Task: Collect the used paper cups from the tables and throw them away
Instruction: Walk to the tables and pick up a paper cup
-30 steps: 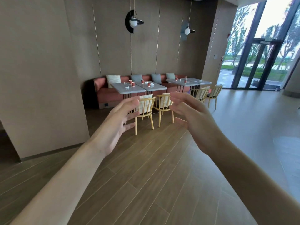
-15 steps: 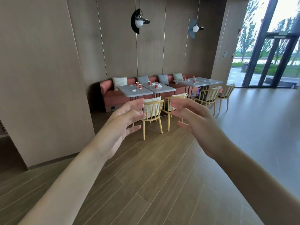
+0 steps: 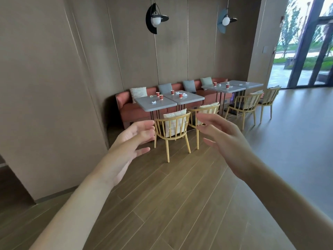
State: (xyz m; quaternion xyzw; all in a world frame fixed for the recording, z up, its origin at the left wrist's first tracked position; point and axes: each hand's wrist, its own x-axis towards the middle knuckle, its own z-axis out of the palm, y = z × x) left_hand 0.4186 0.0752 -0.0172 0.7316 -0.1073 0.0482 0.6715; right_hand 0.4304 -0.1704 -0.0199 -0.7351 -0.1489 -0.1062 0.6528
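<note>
Several red paper cups stand on grey tables across the room. Two cups [image 3: 159, 95] sit on the nearest left table [image 3: 158, 106], two more cups [image 3: 180, 95] on the table beside it [image 3: 191, 98]. Further right, a cup [image 3: 227, 86] and another cup [image 3: 215, 84] stand on a second pair of tables [image 3: 232, 89]. My left hand [image 3: 127, 147] and my right hand [image 3: 225, 141] are stretched out in front of me, palms facing each other, fingers apart, holding nothing. Both are well short of the tables.
Yellow wooden chairs [image 3: 173, 130] with cushions stand in front of the tables, a red bench [image 3: 133, 112] behind them. Crumpled white napkins [image 3: 153, 102] lie on the tabletops. A beige wall block [image 3: 45, 105] juts out at left. Wooden floor lies between me and the tables; glass doors [image 3: 306, 51] at right.
The tables and chairs have grown larger and shifted right in view as I come closer. Both hands stay raised and open, now slightly wider apart.
</note>
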